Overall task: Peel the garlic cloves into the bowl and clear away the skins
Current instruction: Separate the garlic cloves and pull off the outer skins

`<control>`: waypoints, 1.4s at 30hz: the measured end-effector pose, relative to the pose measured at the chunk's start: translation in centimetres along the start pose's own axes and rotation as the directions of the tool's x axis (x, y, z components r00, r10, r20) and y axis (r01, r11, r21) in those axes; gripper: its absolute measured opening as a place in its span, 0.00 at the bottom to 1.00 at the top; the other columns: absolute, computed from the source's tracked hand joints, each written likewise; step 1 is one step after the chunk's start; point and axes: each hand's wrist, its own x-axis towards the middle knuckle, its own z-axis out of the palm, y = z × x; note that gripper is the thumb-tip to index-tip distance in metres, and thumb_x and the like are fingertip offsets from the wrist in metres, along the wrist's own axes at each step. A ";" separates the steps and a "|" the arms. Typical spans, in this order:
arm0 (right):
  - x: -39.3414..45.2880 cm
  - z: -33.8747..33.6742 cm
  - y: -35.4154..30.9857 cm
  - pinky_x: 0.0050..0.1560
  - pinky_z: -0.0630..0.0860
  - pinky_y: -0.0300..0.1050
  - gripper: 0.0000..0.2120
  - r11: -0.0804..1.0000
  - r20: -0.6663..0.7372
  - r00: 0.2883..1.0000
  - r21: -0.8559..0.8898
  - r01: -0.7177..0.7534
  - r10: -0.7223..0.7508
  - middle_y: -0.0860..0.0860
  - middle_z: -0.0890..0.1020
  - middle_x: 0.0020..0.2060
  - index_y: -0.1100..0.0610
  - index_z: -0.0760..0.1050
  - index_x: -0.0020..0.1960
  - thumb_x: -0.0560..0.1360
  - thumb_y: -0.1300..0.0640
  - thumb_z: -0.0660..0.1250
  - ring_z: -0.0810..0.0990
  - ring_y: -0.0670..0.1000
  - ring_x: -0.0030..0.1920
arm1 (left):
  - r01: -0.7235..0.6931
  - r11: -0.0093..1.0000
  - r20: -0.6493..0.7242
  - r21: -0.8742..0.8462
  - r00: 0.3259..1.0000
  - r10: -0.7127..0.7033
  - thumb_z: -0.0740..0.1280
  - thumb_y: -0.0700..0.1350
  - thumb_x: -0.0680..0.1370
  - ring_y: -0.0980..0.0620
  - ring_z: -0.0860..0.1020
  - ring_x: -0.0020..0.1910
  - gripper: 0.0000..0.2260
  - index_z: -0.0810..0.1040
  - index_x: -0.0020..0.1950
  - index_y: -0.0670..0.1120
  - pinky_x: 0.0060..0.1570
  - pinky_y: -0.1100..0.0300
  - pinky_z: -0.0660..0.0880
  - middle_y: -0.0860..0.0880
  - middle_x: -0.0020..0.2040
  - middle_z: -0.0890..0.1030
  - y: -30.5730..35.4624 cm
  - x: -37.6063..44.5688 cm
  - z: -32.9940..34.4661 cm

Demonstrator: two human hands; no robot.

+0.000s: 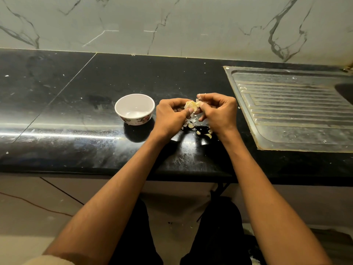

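A pale yellow piece of garlic (191,105) is held between both hands above the black counter. My left hand (170,117) pinches it from the left with the thumb pressed under it. From the right, my right hand (219,111) grips it with curled fingers. Loose cloves and skins (199,131) lie on the counter just below the hands, partly hidden by them. A white bowl (134,109) with a flower pattern outside stands to the left of my left hand; nothing shows inside it.
The black stone counter (76,111) runs left to right, with its front edge near my forearms. A steel sink drainboard (298,109) lies to the right of my right hand. A marble wall stands behind.
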 end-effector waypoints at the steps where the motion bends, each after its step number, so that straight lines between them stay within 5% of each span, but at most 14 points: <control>1: 0.1 -0.2 -0.1 0.28 0.78 0.40 0.07 0.999 0.017 0.999 0.043 -0.028 0.027 0.58 0.87 0.41 0.65 0.84 0.50 0.73 0.72 0.73 0.86 0.52 0.34 | 0.001 1.000 0.004 -0.011 1.000 -0.001 0.74 0.35 0.76 0.55 0.81 0.35 0.06 0.87 0.52 0.42 0.36 0.59 0.78 0.46 0.40 0.86 0.0 0.0 0.0; 14: 0.3 -1.4 -0.4 0.40 0.81 0.39 0.08 0.973 0.088 0.982 0.147 -0.177 0.165 0.58 0.88 0.44 0.65 0.85 0.50 0.74 0.73 0.72 0.87 0.52 0.42 | 0.007 0.999 -0.022 -0.044 1.000 -0.008 0.74 0.35 0.76 0.52 0.82 0.37 0.07 0.86 0.53 0.43 0.39 0.57 0.80 0.45 0.42 0.87 -0.1 0.1 -0.2; 32: -0.2 -1.4 -0.7 0.47 0.84 0.46 0.13 0.986 0.128 0.981 0.068 -0.154 0.144 0.56 0.88 0.40 0.60 0.87 0.43 0.70 0.76 0.69 0.87 0.53 0.44 | 0.009 0.999 -0.023 -0.042 1.000 -0.010 0.74 0.35 0.76 0.52 0.82 0.38 0.08 0.86 0.54 0.41 0.40 0.57 0.81 0.43 0.44 0.87 0.0 0.1 -0.3; 42: -0.2 -1.5 -0.7 0.45 0.82 0.42 0.10 0.992 0.097 0.988 0.035 -0.124 0.120 0.54 0.88 0.39 0.62 0.87 0.43 0.69 0.74 0.74 0.88 0.52 0.43 | 0.007 0.999 -0.015 -0.040 1.000 -0.008 0.74 0.35 0.76 0.51 0.83 0.39 0.07 0.86 0.53 0.43 0.41 0.55 0.82 0.44 0.43 0.87 -0.2 0.1 -0.2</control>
